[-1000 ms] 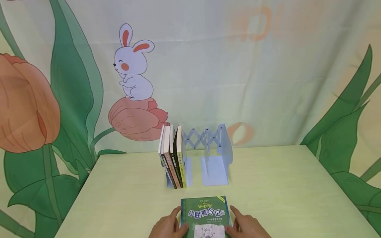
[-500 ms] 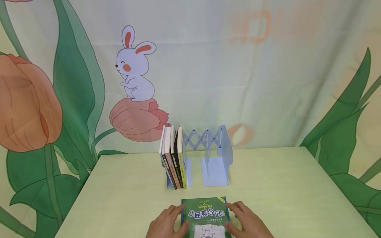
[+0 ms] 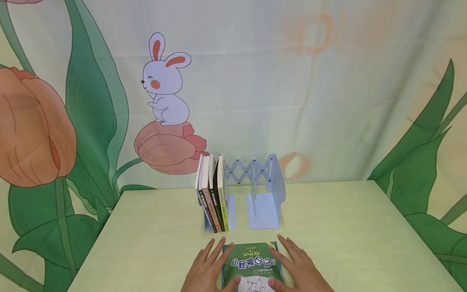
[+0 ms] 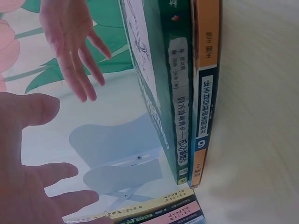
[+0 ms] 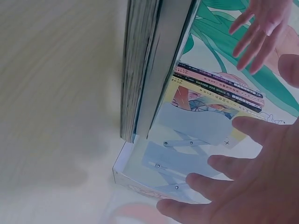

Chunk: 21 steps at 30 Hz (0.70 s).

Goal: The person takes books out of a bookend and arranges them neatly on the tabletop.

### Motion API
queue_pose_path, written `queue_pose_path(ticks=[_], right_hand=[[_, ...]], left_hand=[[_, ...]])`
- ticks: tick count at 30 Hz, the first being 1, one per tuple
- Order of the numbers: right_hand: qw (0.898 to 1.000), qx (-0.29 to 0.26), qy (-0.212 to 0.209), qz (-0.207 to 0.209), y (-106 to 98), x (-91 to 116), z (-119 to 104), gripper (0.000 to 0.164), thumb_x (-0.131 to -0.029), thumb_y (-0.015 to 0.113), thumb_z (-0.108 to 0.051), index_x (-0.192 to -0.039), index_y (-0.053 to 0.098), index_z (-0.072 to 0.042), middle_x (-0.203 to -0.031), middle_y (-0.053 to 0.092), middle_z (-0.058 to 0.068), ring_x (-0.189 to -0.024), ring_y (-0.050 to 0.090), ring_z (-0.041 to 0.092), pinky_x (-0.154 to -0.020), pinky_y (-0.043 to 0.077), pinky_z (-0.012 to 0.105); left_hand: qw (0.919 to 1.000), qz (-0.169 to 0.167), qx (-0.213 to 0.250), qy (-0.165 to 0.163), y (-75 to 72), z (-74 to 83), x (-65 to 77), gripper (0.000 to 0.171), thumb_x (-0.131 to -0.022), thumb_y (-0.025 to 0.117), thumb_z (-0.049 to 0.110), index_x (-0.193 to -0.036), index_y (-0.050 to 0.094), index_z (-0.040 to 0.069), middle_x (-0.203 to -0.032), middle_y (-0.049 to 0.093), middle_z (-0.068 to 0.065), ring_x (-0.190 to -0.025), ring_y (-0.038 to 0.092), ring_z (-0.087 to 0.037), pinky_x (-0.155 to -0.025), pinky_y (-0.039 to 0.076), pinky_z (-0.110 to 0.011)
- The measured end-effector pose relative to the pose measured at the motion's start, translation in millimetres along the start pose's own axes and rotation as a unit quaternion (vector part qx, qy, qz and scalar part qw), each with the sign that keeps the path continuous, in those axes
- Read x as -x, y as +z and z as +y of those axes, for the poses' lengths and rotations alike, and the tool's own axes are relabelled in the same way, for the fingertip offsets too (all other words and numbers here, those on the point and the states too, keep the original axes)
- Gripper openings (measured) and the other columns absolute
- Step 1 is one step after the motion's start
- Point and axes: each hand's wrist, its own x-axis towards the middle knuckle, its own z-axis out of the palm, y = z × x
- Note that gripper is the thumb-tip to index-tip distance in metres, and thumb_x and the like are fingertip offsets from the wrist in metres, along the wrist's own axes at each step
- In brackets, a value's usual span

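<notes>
A green "Diary of a Wimpy Kid" book (image 3: 248, 259) lies flat at the table's front, its lower part cut off by the head view. Beneath it is a second book (image 4: 205, 88) with an orange and black spine. My left hand (image 3: 208, 269) hovers over the pair's left side, fingers spread and straight. Over the right side is my right hand (image 3: 297, 267), spread the same way. Both wrist views show a gap between palms and the green cover, and neither hand holds anything.
Behind the two books stands a light blue metal expanding bookend rack (image 3: 264, 209). Several upright books (image 3: 212, 194) lean slightly in its left section. A printed curtain (image 3: 233, 89) with a rabbit and tulips hangs along the back edge of the pale green table (image 3: 157, 235).
Both hands have come off the sides of the stacked books and risen above the cover, fingers fanning out and forward. The books and the rack stay in place.
</notes>
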Motion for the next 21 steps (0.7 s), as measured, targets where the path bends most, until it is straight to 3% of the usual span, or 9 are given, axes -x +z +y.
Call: queue_pose_path(ticks=[6,13,21], right_hand=[[1.000,-0.001,-0.009,0.003,-0.7,-0.2,-2.7,0.066,-0.087,0.065,-0.052,-0.147,0.046,-0.031,-0.160,0.033,0.007,-0.146,0.031,0.039,-0.103,0.030,0.072],[0.998,0.008,-0.042,0.053,-0.9,-0.4,-4.4,0.069,-0.085,0.069,-0.046,-0.147,0.046,-0.029,-0.159,0.035,0.003,-0.142,0.036,0.039,-0.101,0.033,0.071],[0.997,0.010,-0.053,0.052,-2.3,-0.2,-4.6,0.072,-0.085,0.070,-0.045,-0.150,0.042,-0.031,-0.160,0.032,0.003,-0.144,0.031,0.035,-0.102,0.031,0.072]], left_hand=[[0.9999,0.007,-0.014,0.006,1.2,0.2,0.9,0.077,-0.087,0.056,0.066,-0.151,0.039,0.028,-0.161,0.031,-0.005,-0.149,0.026,-0.036,-0.110,0.027,-0.067],[0.9955,0.067,-0.053,0.040,3.4,2.0,3.0,0.081,-0.083,0.062,0.064,-0.152,0.036,0.031,-0.161,0.032,-0.004,-0.148,0.028,-0.036,-0.108,0.030,-0.066],[0.9942,0.101,-0.035,0.016,-11.3,3.9,-1.5,0.084,-0.082,0.061,0.068,-0.153,0.033,0.033,-0.164,0.025,0.002,-0.151,0.022,-0.032,-0.114,0.027,-0.061]])
